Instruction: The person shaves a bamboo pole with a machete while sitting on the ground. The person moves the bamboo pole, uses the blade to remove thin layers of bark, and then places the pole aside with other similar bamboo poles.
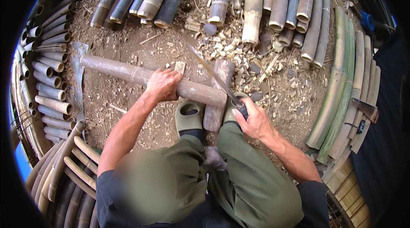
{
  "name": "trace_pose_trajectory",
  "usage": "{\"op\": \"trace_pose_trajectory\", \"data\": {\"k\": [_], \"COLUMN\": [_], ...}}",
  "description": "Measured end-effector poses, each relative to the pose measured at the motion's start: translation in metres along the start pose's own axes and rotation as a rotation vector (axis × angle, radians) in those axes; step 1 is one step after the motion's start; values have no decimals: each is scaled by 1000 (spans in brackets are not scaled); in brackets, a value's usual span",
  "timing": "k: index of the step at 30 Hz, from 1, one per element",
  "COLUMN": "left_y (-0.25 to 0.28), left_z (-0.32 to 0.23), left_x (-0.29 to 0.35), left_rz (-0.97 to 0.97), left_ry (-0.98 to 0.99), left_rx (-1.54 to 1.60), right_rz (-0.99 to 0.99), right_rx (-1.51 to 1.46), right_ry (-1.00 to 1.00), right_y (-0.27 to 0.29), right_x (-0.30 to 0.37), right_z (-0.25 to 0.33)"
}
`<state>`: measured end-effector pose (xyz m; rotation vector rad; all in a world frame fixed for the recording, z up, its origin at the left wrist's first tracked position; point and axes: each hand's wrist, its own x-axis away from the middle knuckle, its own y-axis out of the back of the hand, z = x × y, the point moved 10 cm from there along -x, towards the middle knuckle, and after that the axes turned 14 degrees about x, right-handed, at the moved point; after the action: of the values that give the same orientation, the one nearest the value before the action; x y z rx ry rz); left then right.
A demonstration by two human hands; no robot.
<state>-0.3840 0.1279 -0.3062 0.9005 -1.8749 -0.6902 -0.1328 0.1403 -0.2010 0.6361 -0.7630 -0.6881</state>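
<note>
My left hand (pixel 163 85) is closed over a brown bamboo pole (pixel 115 67), which lies across in front of me with its far end to the left. The pole's right end rests over a short wooden log (pixel 212 118) between my feet. In my right hand (pixel 255 119) is a long-bladed knife (pixel 210 69), its dark handle wrapped by my fingers. The narrow blade slants up to the left, above the log and close to the pole's right end. Whether the blade touches the pole or log, I cannot tell.
Wood chips (pixel 230 44) litter the dirt ground beyond the log. Cut bamboo poles (pixel 279 4) lie along the far side, with stacked bamboo (pixel 53 65) at left. Long bamboo lengths (pixel 341 78) lie at right, a rusty metal blade (pixel 365 110) on them. My green clogs (pixel 188 117) flank the log.
</note>
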Motion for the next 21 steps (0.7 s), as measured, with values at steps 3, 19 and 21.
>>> {"op": "trace_pose_trajectory", "data": {"k": [3, 19, 21], "left_y": [-9, 22, 19], "left_z": [-8, -49, -53], "left_x": [4, -27, -27], "left_rz": [-40, -334, -384], "left_ry": [-9, -241, -256], "left_rx": [36, -82, -60], "right_rz": [-218, 101, -151], "right_rx": [-112, -70, -122], "right_ry": [157, -209, -31], "right_y": [23, -6, 37], "right_x": [12, 29, 25], "right_z": [25, -70, -33]}}
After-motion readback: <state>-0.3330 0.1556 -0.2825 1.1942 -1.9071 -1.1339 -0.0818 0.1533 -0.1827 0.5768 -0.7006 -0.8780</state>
